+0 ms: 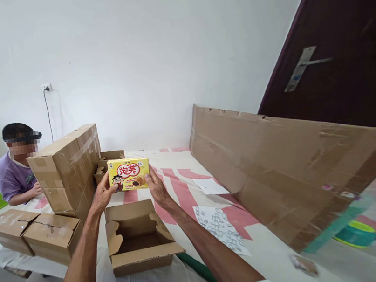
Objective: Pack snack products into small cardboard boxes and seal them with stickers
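Note:
Between my two hands is a yellow snack box (128, 174) with red lettering and a cartoon figure on its front. My left hand (102, 191) grips its left edge, thumb on the front face. On the opposite edge my right hand (155, 186) holds it the same way. The box is raised above the table, its front turned toward me. Below it, close to the table's front edge, stands an open cardboard box (145, 259) with its flaps up. No contents show inside it. Another open cardboard box (113, 155) is partly hidden behind the snack box.
Stacked taped cartons (72, 167) rise at the left, with two closed cartons (51, 232) in front. A person in a purple shirt (11, 177) sits beyond them. A long cardboard sheet (283, 164) leans at the right. Patterned paper (218, 226) lies on the cloth.

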A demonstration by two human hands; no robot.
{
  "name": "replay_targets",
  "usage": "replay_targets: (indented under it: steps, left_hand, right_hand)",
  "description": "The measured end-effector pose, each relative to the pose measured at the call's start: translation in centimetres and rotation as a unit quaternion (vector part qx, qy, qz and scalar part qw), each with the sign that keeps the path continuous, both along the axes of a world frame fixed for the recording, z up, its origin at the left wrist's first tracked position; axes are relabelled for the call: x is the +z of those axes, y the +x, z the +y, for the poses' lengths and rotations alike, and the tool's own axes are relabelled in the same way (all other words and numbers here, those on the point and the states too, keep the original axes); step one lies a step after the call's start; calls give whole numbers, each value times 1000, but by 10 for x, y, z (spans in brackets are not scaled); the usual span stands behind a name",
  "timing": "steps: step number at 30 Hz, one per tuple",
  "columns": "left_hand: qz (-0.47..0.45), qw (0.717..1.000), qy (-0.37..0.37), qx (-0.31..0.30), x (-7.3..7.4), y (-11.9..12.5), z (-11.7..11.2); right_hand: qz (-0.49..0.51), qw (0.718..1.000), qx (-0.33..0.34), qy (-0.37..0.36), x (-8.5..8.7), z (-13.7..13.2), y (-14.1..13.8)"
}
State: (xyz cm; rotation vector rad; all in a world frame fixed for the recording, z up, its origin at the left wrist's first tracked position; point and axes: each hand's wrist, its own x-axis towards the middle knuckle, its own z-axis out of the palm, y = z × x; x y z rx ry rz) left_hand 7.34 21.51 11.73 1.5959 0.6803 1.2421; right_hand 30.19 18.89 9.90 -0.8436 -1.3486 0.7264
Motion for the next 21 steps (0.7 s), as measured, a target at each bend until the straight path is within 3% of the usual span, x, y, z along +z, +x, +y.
replay_targets:
  steps: [8,13,17,21]
  left_hand:
    - [-35,997,63,-28,13,8,-8]
    - [-13,998,65,-1,12,2,-5]
    - [24,999,23,32,-9,-22,7]
    - [45,996,-22,68,-52,-42,19]
  right_hand:
    - [-16,999,-19,23,8,-8,-2]
    - [-55,995,-59,58,4,-15,-1]
    - [-158,987,-43,0,-22,-27,13]
    - [-203,967,23,-154,-56,-41,31]
